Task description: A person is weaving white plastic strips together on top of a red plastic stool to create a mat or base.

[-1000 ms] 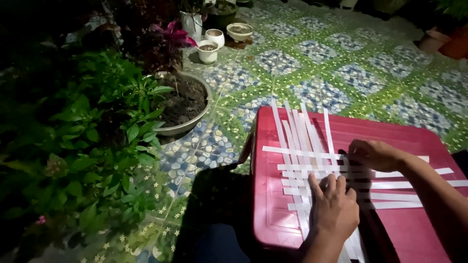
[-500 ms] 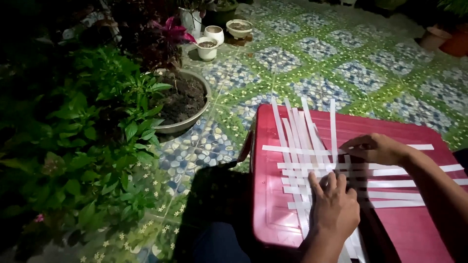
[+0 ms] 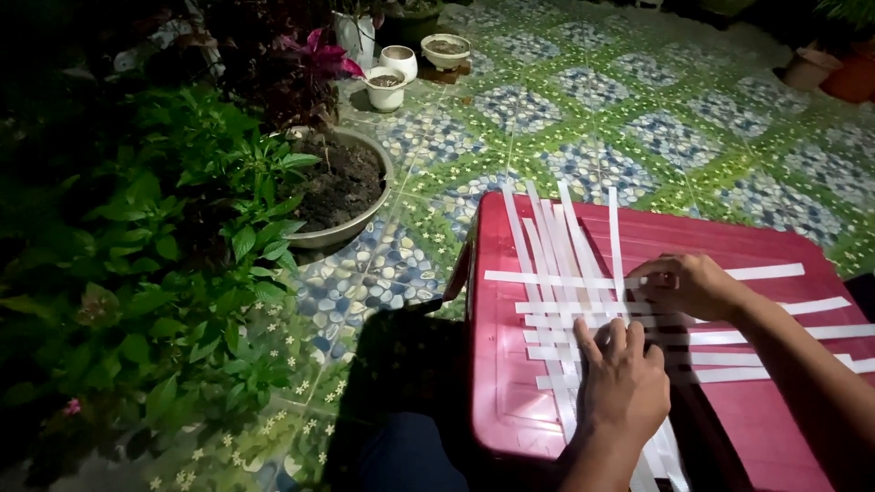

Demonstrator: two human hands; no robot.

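Patterned green and blue floor tiles (image 3: pixel 583 109) are spreading out behind a red plastic table (image 3: pixel 510 392), where white strips (image 3: pixel 565 301) are lying crossed in a loose weave. Left hand (image 3: pixel 624 387) is pressing flat, fingers spread, pinning the lower strips. Right hand (image 3: pixel 688 284) is curling over a crossing, seemingly pinching one strip. They look thin, light, bendy and easily creased, so they are likely best held near the crossings.

light: one bright source shining from behind the viewer | shadow: falling dark left of the fingers (image 3: pixel 609 339) | edges: fading black | focus: holding sharp
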